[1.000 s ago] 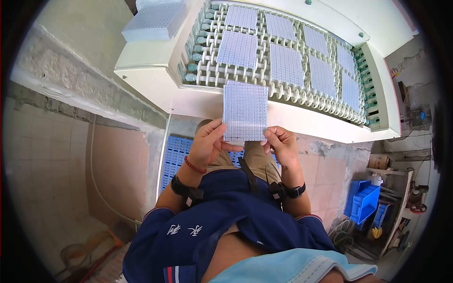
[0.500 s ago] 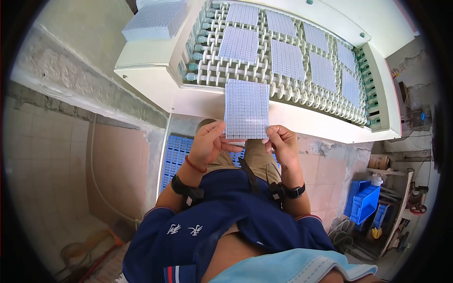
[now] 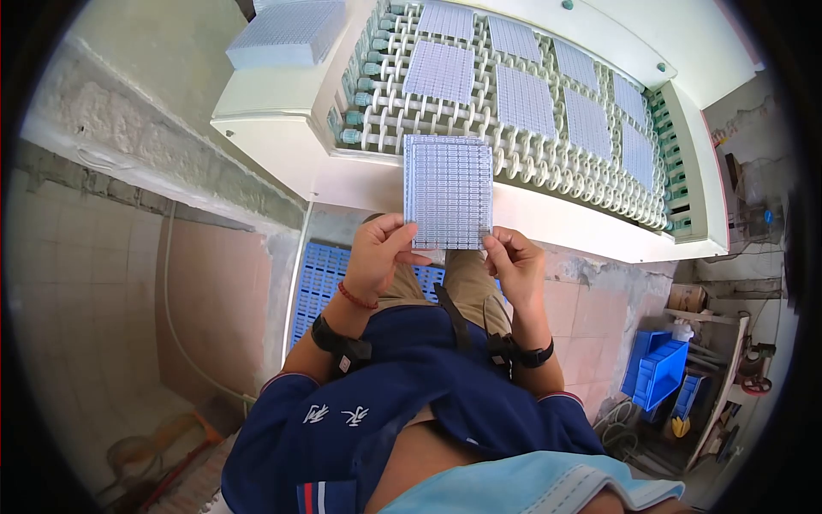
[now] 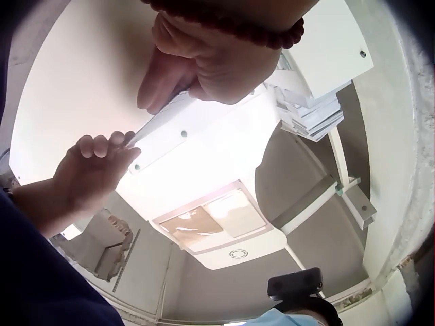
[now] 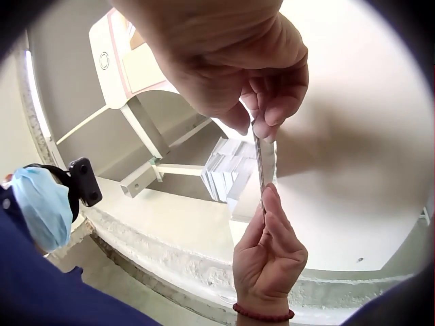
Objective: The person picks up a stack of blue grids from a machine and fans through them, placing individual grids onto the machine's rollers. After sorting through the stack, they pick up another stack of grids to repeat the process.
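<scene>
A thin stack of grid-patterned, pale blue-grey panels (image 3: 449,193) is held up in front of the roller conveyor, its edges slightly offset at the left and top. My left hand (image 3: 381,255) pinches its lower left corner between thumb and fingers. At the lower right corner, the thumb and fingers of my right hand (image 3: 518,264) grip it. Seen edge-on in the right wrist view, the stack (image 5: 266,163) is thin, with a hand at either end. Similar panels (image 3: 439,71) lie in two rows across the white ring rollers (image 3: 411,137).
A thicker block of panels (image 3: 287,34) rests on the white machine's left end. The machine's front wall (image 3: 565,218) runs just beyond the hands. Below is a blue plastic pallet (image 3: 318,291); blue crates (image 3: 659,373) stand by a shelf at the right.
The panels on the rollers have shifted away from the person. The held stack has tilted and risen slightly, showing its offset edges. Both hands keep their hold on its lower corners.
</scene>
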Tool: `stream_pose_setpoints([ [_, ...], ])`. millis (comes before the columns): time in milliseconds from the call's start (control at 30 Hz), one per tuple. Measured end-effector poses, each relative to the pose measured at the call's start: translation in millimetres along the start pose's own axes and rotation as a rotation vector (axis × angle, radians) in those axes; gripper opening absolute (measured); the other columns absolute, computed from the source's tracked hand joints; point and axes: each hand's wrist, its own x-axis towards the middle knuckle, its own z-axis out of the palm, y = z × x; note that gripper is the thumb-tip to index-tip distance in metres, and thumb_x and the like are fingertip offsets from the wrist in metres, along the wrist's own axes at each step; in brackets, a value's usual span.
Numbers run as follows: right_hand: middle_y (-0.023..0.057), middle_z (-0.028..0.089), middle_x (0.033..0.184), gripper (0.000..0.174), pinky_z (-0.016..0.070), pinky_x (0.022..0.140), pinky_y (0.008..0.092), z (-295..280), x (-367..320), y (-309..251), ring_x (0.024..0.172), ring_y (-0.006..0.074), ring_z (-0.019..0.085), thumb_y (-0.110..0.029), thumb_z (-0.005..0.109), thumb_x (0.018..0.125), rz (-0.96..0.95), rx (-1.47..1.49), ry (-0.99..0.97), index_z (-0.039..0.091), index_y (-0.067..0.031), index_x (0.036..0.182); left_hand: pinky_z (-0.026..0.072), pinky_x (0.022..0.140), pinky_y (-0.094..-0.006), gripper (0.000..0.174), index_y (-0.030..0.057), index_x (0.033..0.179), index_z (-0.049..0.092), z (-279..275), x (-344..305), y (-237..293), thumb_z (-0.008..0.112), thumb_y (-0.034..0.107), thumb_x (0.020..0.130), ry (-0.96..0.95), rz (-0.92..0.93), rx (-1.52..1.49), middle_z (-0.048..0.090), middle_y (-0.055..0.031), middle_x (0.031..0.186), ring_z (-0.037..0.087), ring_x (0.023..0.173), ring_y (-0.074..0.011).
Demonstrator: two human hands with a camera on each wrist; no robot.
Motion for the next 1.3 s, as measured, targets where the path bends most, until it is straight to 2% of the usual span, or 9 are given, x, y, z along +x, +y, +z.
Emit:
stream_pose_setpoints([
  [133,0.0006,0.055,0.058,0.012,0.0367,0.042,0.0162,2.6,-2.5,-0.2,0.050,0.0042,0.049,-0.010,0.059,0.081,-0.058,-0.043,0.039,0.058,0.0019,0.085,0.0552,0.057,-0.0271,0.017,-0.0057,0.095,0.056,-2.5,-1.6,-3.6,0.050,0.005,0.084,0.058,0.023,0.008,0.061,-0.0112,0.087,0.062,0.074,-0.0171],
  [233,0.0021,0.055,0.057,0.012,0.0372,0.041,0.0176,-4.0,3.8,0.3,0.047,0.0051,0.048,-0.010,0.059,0.081,0.060,0.113,-0.019,0.057,0.0021,0.082,0.0546,0.056,-0.0268,0.017,-0.0051,0.095,0.057,-1.1,-1.0,-0.6,0.052,0.006,0.083,0.072,0.035,0.057,0.062,-0.0108,0.085,0.062,0.073,-0.0166],
  [300,0.0039,0.054,0.055,0.011,0.0368,0.039,0.0187,-9.4,9.7,5.3,0.043,0.0067,0.047,-0.010,0.058,0.081,0.133,0.368,0.039,0.057,0.0015,0.081,0.0542,0.056,-0.0267,0.018,-0.0050,0.095,0.058,0.1,1.1,6.6,0.052,0.007,0.083,0.075,0.046,0.106,0.062,-0.0110,0.085,0.062,0.073,-0.0168],
  [467,0.0054,0.055,0.055,0.011,0.0366,0.036,0.0198,-46.4,20.9,10.9,0.040,0.0092,0.047,-0.010,0.056,0.082,0.109,0.506,0.112,0.058,0.0007,0.081,0.0548,0.055,-0.0287,0.024,-0.0056,0.099,0.056,-10.1,17.2,30.8,0.051,0.012,0.084,0.072,0.071,0.209,0.062,-0.0165,0.083,0.064,0.068,-0.0214],
  [733,0.0090,0.060,0.065,0.015,0.0368,0.034,0.0190,-89.9,40.5,20.1,0.040,0.0084,0.047,-0.014,0.060,0.080,0.063,0.309,0.311,0.060,0.0009,0.082,0.0548,0.051,-0.0301,0.023,-0.0048,0.094,0.055,-23.0,47.4,40.9,0.051,0.017,0.086,0.093,0.006,0.133,0.062,-0.0179,0.081,0.064,0.067,-0.0232],
  [867,0.0051,0.057,0.062,0.013,0.0337,0.035,0.0181,-126.2,35.2,21.9,0.039,0.0067,0.043,-0.012,0.058,0.081,-0.019,0.391,0.389,0.060,0.0008,0.082,0.0547,0.051,-0.0302,0.028,-0.0047,0.096,0.055,-29.7,47.3,36.1,0.047,0.021,0.088,0.093,0.009,0.069,0.062,-0.0175,0.081,0.064,0.066,-0.0231],
  [1033,0.0061,0.058,0.064,0.015,0.0350,0.037,0.0183,-169.3,39.2,31.5,0.042,0.0068,0.043,-0.014,0.057,0.083,-0.010,0.367,0.466,0.059,0.0011,0.083,0.0546,0.053,-0.0302,0.030,-0.0039,0.097,0.055,-30.1,41.1,33.2,0.045,0.024,0.089,0.106,0.007,0.071,0.062,-0.0167,0.080,0.064,0.065,-0.0221],
  [1133,0.0076,0.059,0.066,0.020,0.0367,0.038,0.0188,-175.5,40.6,35.1,0.044,0.0076,0.045,-0.018,0.056,0.084,0.012,0.317,0.531,0.059,0.0015,0.084,0.0546,0.053,-0.0304,0.030,-0.0032,0.098,0.055,-33.3,39.0,29.5,0.044,0.024,0.089,0.119,0.011,0.059,0.062,-0.0163,0.080,0.064,0.065,-0.0219],
  [1300,0.0066,0.058,0.064,0.029,0.0325,0.038,0.0187,-161.6,27.1,30.7,0.044,0.0080,0.044,-0.026,0.055,0.085,0.034,0.286,0.653,0.058,0.0024,0.084,0.0544,0.053,-0.0307,0.029,-0.0027,0.097,0.055,-42.1,26.7,21.1,0.045,0.023,0.089,0.181,0.013,0.020,0.063,-0.0161,0.079,0.064,0.065,-0.0226],
])
